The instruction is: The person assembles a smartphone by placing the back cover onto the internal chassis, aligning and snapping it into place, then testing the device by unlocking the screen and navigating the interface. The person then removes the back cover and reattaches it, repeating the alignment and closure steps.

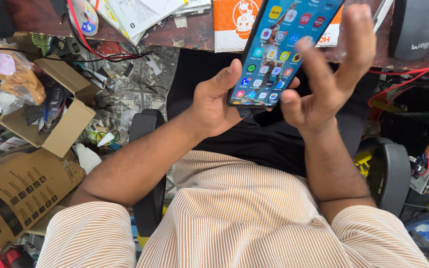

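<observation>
A black smartphone (279, 49) with a lit screen full of app icons is tilted up in front of me. My left hand (217, 101) grips its lower left edge, thumb lying along the side. My right hand (331, 74) hovers at the phone's right side with fingers spread and slightly blurred, one fingertip near the screen's right edge. Both forearms rise from striped short sleeves. I sit on a chair over black trousers.
Open cardboard boxes (55, 119) with parts and bags crowd the floor at left. A larger printed carton (16, 193) lies lower left. Black chair armrests (398, 173) flank me. A wooden desk edge (184, 34) with papers, red wires and a dark mouse (418, 25) runs along the top.
</observation>
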Tool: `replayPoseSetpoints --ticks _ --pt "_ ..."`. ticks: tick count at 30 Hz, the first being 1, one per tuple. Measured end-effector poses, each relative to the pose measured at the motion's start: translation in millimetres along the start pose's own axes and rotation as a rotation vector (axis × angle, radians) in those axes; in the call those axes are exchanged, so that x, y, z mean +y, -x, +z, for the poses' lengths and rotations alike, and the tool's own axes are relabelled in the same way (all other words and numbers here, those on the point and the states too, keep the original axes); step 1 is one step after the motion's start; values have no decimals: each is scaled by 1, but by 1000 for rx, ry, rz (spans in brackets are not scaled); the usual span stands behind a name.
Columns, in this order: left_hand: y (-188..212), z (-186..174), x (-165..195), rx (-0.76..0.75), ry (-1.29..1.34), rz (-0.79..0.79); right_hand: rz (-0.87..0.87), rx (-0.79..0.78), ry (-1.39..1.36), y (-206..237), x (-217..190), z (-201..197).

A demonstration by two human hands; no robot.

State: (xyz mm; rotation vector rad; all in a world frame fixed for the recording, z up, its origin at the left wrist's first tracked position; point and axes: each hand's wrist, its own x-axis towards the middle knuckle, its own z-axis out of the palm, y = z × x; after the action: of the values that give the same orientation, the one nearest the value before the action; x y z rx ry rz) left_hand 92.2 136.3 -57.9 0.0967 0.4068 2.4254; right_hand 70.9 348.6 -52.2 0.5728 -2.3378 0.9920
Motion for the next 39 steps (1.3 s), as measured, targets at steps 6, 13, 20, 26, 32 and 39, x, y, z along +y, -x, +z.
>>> replayPoseSetpoints --ticks 6,13,20,26,32,39 --pt "2 -4 3 -68 -97 40 151 79 -127 9 10 -3" --pt "0 -6 0 -77 -60 18 2 90 -62 15 11 2" --pt "-2 -3 4 -24 -2 14 -179 139 -21 2 7 1" --pt "-3 -1 3 -4 -13 32 -326 130 27 4 1 -2" --pt "-2 -1 4 -21 -26 28 -334 177 1 7 5 0" --pt "-2 -2 4 -29 -16 28 -353 226 -28 7 10 4"
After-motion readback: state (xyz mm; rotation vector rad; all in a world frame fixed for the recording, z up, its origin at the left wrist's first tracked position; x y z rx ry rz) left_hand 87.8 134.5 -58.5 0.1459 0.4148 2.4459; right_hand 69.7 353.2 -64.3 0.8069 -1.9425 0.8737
